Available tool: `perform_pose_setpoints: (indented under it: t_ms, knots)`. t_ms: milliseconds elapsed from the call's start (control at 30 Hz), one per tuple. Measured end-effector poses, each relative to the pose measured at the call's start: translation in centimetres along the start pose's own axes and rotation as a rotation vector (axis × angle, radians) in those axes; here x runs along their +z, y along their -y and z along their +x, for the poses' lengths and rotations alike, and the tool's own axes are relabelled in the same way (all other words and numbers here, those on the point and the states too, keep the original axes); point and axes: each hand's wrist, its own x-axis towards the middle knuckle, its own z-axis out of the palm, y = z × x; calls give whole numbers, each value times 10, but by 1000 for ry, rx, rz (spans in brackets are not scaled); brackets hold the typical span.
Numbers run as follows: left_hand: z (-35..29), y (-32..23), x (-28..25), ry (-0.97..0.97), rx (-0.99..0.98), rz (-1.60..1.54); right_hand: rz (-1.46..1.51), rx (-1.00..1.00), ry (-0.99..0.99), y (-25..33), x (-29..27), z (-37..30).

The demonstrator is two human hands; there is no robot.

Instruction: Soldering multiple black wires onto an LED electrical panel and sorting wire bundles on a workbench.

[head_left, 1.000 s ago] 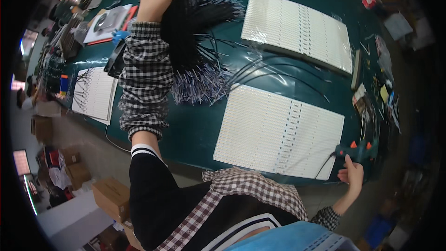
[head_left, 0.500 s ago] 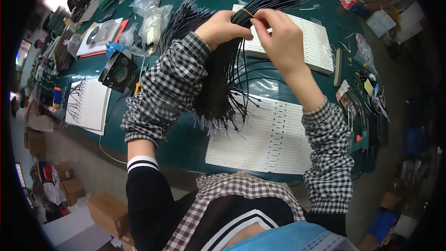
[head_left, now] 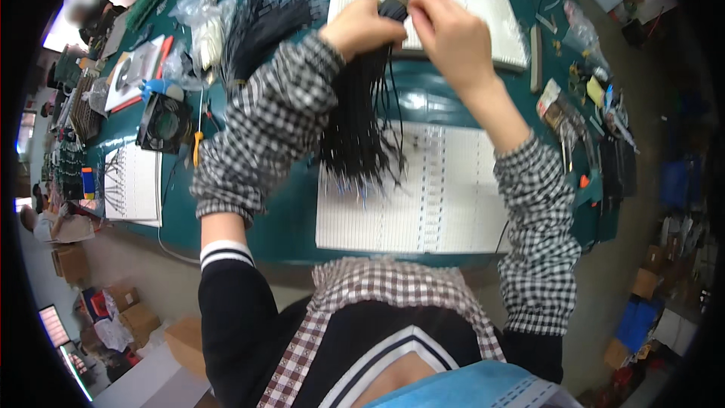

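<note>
My left hand (head_left: 366, 29) is closed around a thick bundle of black cables (head_left: 353, 117), high up near one end. The cables hang down toward me over white strip boards, with pale stripped tips at the lower end; the other end fans out at the far side. A thin yellow tie (head_left: 397, 0) circles the bundle just beyond my left hand. Beside it, my right hand (head_left: 455, 39) has thumb and forefinger pinched together at the tie's right side. My fingers hide part of the tie.
Panels of white strip boards (head_left: 377, 219) lie in front, with another white stack (head_left: 502, 26) behind. Left stand a second cable bundle (head_left: 264, 38), a black fan (head_left: 165, 122), an orange-handled screwdriver (head_left: 198, 149) and plastic bags (head_left: 208, 30). Tools and bags (head_left: 563, 117) lie right.
The view has shifted, so the table sits higher and more to the left. Both hands stay at the tie; the right fingers are closer to the bundle, and the loose cables hang straighter.
</note>
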Motion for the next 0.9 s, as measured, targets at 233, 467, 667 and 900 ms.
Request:
perform_pose_setpoints:
  t_ms: [233,467,667,900]
  knots:
    - [5,-12,1,29,137,-89,-120,20,107,14,-9,14]
    - [13,26,1,-97,76,109,-162,43,236,8,-1,14]
    - [8,15,14,-86,-41,264,-102,73,202,-14,1,10]
    - [-5,-12,19,113,-99,179,-160,258,155,-94,-7,8]
